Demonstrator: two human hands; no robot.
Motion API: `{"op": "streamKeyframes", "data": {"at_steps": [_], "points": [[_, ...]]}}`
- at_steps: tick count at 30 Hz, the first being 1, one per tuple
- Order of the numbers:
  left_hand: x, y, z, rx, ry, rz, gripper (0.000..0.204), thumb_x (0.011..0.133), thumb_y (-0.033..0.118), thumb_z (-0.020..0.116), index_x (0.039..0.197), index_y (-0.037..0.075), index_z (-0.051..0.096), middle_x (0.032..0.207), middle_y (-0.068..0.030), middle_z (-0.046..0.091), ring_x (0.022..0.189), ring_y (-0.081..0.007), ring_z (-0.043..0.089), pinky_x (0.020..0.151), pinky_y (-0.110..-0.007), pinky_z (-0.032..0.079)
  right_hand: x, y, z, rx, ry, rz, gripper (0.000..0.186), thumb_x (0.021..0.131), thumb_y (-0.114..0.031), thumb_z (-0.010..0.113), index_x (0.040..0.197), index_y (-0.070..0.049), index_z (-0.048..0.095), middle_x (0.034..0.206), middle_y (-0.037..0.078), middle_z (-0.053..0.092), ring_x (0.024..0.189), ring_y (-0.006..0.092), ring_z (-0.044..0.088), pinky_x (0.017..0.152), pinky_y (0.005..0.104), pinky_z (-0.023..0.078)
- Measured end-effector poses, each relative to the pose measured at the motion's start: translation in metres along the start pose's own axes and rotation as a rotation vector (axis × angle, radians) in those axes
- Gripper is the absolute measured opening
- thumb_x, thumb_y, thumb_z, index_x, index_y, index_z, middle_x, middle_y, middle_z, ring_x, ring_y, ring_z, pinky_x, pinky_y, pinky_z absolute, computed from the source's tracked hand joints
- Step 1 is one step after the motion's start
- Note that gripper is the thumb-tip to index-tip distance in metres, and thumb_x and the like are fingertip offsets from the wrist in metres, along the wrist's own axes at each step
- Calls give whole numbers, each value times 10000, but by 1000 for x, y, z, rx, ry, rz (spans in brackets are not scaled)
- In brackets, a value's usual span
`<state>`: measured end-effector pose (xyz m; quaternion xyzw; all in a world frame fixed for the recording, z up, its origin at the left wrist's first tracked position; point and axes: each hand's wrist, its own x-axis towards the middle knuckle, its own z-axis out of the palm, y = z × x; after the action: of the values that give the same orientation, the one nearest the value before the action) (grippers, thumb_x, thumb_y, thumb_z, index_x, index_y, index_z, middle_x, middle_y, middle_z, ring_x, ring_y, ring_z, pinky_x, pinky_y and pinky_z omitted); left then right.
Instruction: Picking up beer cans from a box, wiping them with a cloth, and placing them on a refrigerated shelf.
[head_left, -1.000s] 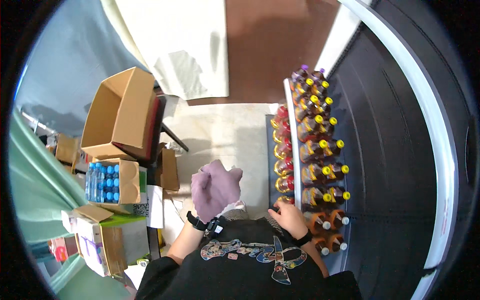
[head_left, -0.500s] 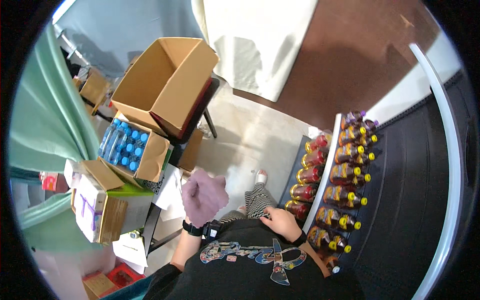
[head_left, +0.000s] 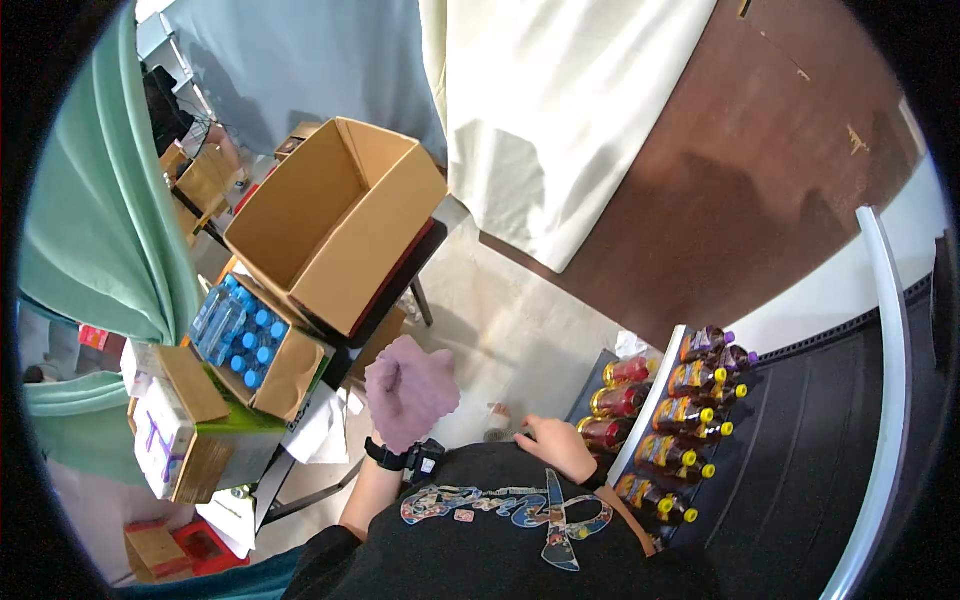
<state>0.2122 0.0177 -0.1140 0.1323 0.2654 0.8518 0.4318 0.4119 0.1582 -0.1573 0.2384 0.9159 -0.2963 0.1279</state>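
Note:
A crumpled mauve cloth (head_left: 412, 392) sits over my left hand, in front of my body. It hides the fingers, and the hand appears closed on it; a black watch shows at the wrist. My right hand (head_left: 558, 445) is held at waist height in front of my black shirt. Its fingers are loosely bent and apart, with nothing seen in them. Beyond it, at the right, stand rows of dark drink bottles (head_left: 672, 450) with yellow and purple caps. Beside them, past a white divider (head_left: 648, 402), are red bottles (head_left: 618, 400) with gold tops.
On the left, an open, empty cardboard box (head_left: 330, 225) rests on a dark table. Next to it is a carton of blue-capped water bottles (head_left: 245, 335), then a green-and-white carton (head_left: 235, 450). A white cloth (head_left: 560, 120) hangs ahead. A curved pale frame edge (head_left: 890, 350) rises at the right.
My view has shifted: the bottle rows and the brown surface sit lower in it, and fewer bottles show. Both hands keep nearly the same pose before my body.

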Motion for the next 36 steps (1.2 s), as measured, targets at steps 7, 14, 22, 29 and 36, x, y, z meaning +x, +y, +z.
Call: {"op": "streamKeyframes", "data": {"at_steps": [7,14,22,29,36], "points": [[62,-30,-2,-100,-49,72,349,898,474,417,780,151,475,780,-63,500,699,-180,463,601,-294,383,43,42,-43,8,31,-111,331,841,-369,572,925,-49,559,799,186,631,762,359,618,641,459,491],[82,-41,8,-198,144,144,347,922,451,394,759,149,449,709,22,444,712,-127,398,645,-261,352,81,64,-46,-64,-82,-200,327,831,-332,599,964,-34,581,773,174,632,753,342,622,660,435,485],[82,-17,-18,-219,264,179,199,880,306,414,814,120,445,735,-1,454,691,-145,458,627,-270,400,123,64,-58,-70,-253,-257,336,846,-374,566,918,-46,553,815,170,632,785,359,612,670,459,485],[127,36,2,-236,183,57,180,855,281,444,798,110,440,766,-16,482,743,-147,485,633,-279,419,188,37,-79,-97,-212,-399,314,844,-340,576,940,-42,561,823,169,635,785,357,614,680,454,487],[139,78,-24,169,341,212,285,923,268,391,1006,35,531,949,-52,583,885,-151,555,774,-292,442,276,-42,-141,-21,-68,-494,256,806,-239,623,942,-22,627,784,162,642,736,315,624,653,384,487]]}}
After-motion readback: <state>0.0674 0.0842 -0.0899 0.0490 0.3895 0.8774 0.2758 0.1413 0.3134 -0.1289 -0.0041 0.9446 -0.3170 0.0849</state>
